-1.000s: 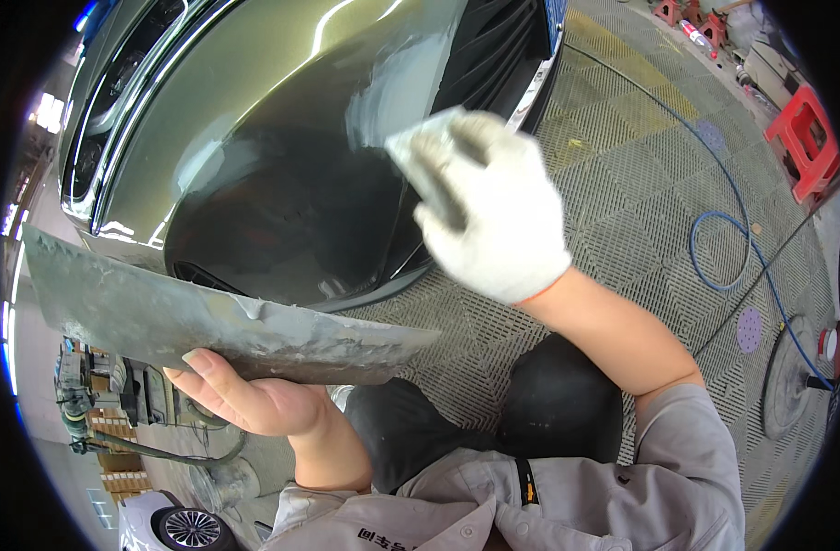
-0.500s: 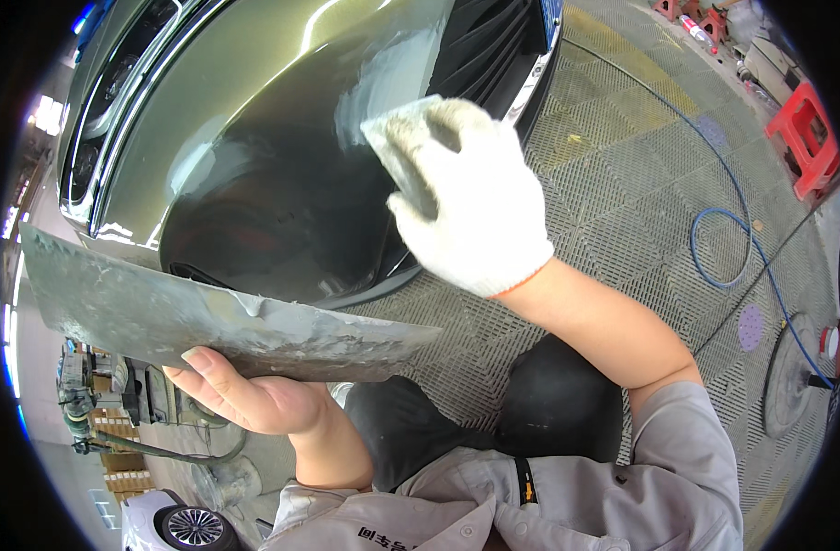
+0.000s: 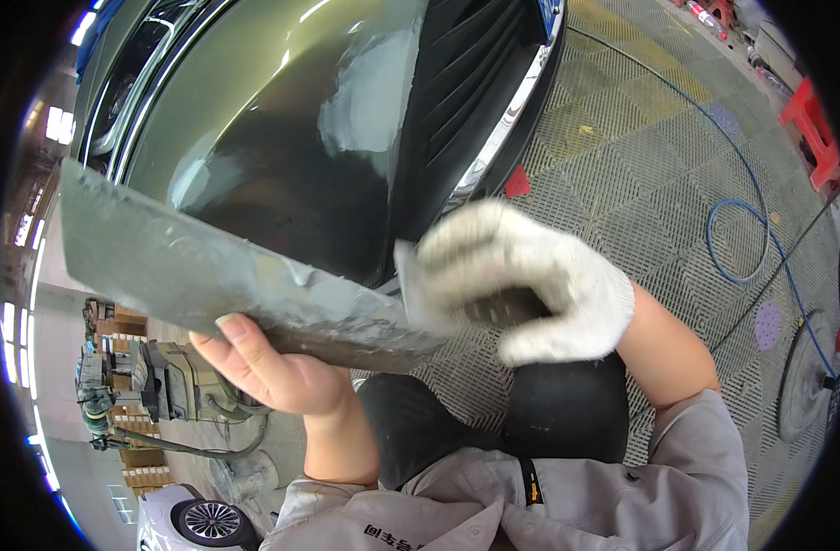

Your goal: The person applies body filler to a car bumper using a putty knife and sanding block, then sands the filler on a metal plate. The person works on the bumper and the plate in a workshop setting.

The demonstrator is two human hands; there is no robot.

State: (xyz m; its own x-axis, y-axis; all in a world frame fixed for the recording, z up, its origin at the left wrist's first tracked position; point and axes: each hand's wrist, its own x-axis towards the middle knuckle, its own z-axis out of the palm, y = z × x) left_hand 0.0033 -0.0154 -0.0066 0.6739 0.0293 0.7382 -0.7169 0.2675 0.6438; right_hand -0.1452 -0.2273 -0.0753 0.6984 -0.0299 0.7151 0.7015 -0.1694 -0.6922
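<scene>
My bare left hand [image 3: 296, 381] grips a long grey mixing board [image 3: 176, 253] by its near edge, thumb on top. Grey putty is smeared over the board, thickest toward its right half. In a white knit glove, my right hand [image 3: 567, 289] is closed around a putty spreader [image 3: 415, 289], partly blurred by motion. The spreader's blade is at the right end of the board; whether it touches is hard to tell. Beyond the board is an olive-green car bumper [image 3: 264, 119] with a dull sanded area. A light-grey putty patch [image 3: 369, 101] lies beside its black grille [image 3: 456, 92].
Grey grid matting [image 3: 613, 202] covers the floor, with a scrap of red [image 3: 517, 181] beside the bumper. A blue hose [image 3: 709, 243] loops at the right near a red stool [image 3: 813, 133]. Equipment [image 3: 176, 376] stands at the left, and a pale car [image 3: 195, 522] at the lower left.
My right hand has come down from the bumper's putty patch to the right end of the board with the spreader. The board now slants more steeply and appears shifted right.
</scene>
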